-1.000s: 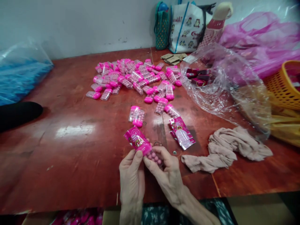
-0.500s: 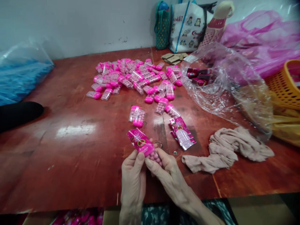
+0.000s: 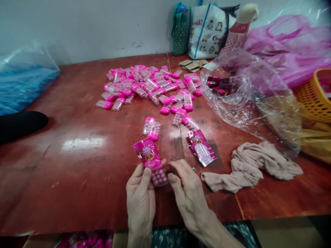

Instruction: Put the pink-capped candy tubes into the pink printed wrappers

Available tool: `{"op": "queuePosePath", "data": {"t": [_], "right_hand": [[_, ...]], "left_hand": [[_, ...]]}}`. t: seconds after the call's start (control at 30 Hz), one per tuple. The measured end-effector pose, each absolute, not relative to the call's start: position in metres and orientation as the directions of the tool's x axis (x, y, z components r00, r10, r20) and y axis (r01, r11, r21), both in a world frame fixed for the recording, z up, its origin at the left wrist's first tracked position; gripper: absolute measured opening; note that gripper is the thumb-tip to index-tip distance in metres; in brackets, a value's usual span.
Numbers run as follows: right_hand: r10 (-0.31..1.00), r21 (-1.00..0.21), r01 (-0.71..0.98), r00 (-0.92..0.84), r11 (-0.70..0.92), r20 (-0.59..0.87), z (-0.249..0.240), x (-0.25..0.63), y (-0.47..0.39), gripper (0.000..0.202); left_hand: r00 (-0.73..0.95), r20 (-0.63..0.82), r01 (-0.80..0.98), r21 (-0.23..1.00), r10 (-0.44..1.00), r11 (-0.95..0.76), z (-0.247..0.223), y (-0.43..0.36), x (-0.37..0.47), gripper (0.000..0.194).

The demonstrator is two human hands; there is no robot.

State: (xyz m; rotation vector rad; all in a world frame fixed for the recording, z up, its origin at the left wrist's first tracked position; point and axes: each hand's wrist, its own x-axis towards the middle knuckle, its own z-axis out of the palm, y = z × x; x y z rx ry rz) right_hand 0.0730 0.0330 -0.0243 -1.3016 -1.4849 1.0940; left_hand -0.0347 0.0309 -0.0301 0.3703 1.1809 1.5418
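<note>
Reddish-brown tabletop (image 3: 77,186) against a pale wall (image 3: 90,27). Left hand (image 3: 141,196) pinched a clear container of pink balls (image 3: 159,177) between thumb and fingers, near the front edge; a printed pink sleeve (image 3: 148,155) covered its upper end. Right hand (image 3: 190,193) was just right of it, thumb and forefinger slightly apart, nothing visible in the grip.

Around: two pink-capped containers (image 3: 154,128) lay overlapped just beyond the sleeve, with the big container pile (image 3: 152,84) behind. Flat sleeves (image 3: 203,148) and a crumpled beige rag (image 3: 245,168) took up the space to the right. Clear plastic bag (image 3: 261,100) sprawled behind the rag, near a yellow basket (image 3: 311,98) and pink plastic bags (image 3: 281,48). Tote bag (image 3: 205,34) stood by the wall.

Hard to see: left hand's rear fingers were behind the container; sleeve hid its cap end. Dark red packets (image 3: 222,84) at the clear bag were unclear. Bag of blue items (image 3: 23,82) and black object (image 3: 23,125) were cut off at left; couldn't identify either's contents or use. Basket was cropped at right.
</note>
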Motion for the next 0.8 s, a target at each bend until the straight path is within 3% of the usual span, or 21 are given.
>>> {"op": "queuePosePath", "data": {"t": [0.1, 0.2, 0.33, 0.4, 0.67, 0.8], "right_hand": [[0.997, -0.977, 0.202, -0.053, 0.071, 0.061, -0.023, 0.078, 0.041, 0.022], [0.989, -0.997, -0.034, -0.136, -0.066, -0.060, -0.025, 0.080, 0.047, 0.022], [0.971, -0.944, -0.228, -0.077, -0.239, -0.227, -0.030, 0.082, 0.047, 0.024], [0.966, -0.929, -0.264, -0.069, -0.260, -0.251, -0.033, 0.081, 0.045, 0.023], [0.986, -0.964, -0.219, 0.043, -0.149, -0.162, -0.038, 0.063, 0.034, 0.021], [0.968, -0.904, -0.350, -0.055, -0.247, -0.243, -0.034, 0.071, 0.040, 0.018]], "left_hand": [[-0.359, -0.310, -0.464, 0.878, 0.880, 0.120, -0.033, 0.027, -0.031, 0.013], [-0.289, -0.344, -0.448, 0.873, 0.894, 0.191, -0.032, 0.023, -0.021, 0.016], [-0.145, -0.406, -0.513, 0.811, 0.902, 0.283, -0.025, 0.022, -0.008, 0.022], [-0.131, -0.403, -0.500, 0.816, 0.906, 0.291, -0.024, 0.022, -0.004, 0.016], [-0.337, -0.343, -0.422, 0.887, 0.877, 0.185, -0.029, 0.018, -0.004, 0.011], [-0.299, -0.293, -0.361, 0.916, 0.908, 0.177, -0.030, 0.020, -0.007, 0.011]]}}
